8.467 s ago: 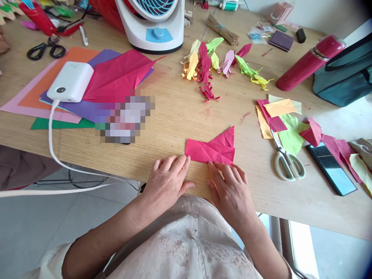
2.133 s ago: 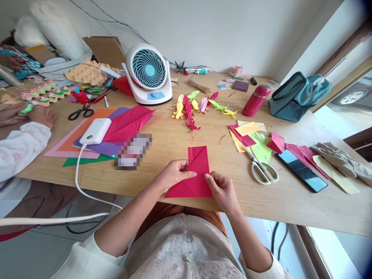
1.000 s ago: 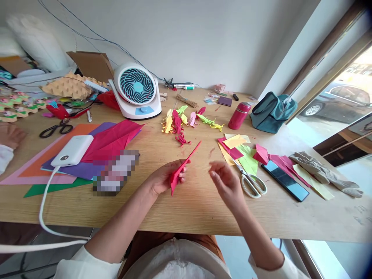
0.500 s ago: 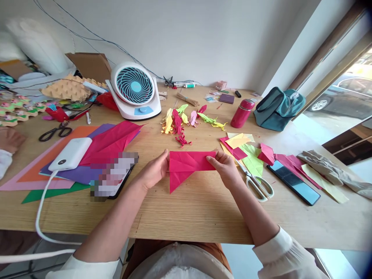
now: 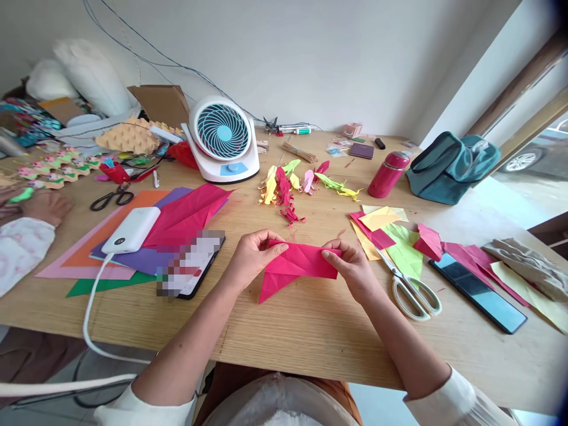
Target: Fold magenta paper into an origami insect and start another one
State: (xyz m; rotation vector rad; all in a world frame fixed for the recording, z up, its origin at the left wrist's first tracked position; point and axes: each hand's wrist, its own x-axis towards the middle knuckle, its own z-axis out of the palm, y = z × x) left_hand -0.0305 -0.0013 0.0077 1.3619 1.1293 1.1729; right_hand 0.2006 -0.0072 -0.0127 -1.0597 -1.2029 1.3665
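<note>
A folded sheet of red-pink paper [image 5: 302,263] is stretched between my two hands above the table. Its top edge is folded into a band, and a pointed flap hangs down at the lower left. My left hand [image 5: 257,254] pinches the upper left corner, thumb in front. At the upper right end, my right hand [image 5: 350,263] grips the band the same way, with its fingers behind the paper. Beyond my hands lie several small folded paper figures [image 5: 284,186] in red, yellow, pink and green.
Scissors [image 5: 412,293] and paper scraps [image 5: 402,245] lie right, near a dark phone [image 5: 481,296]. Coloured sheets [image 5: 190,216], a white power bank [image 5: 133,231] and another phone [image 5: 199,266] are left. Behind stand a fan [image 5: 224,139] and red flask [image 5: 388,174]. Another person's hand [image 5: 47,207] rests far left.
My left hand has moved from the paper's left side to its top left corner and now pinches it. The paper has tilted slightly. The whole view has shifted left.
</note>
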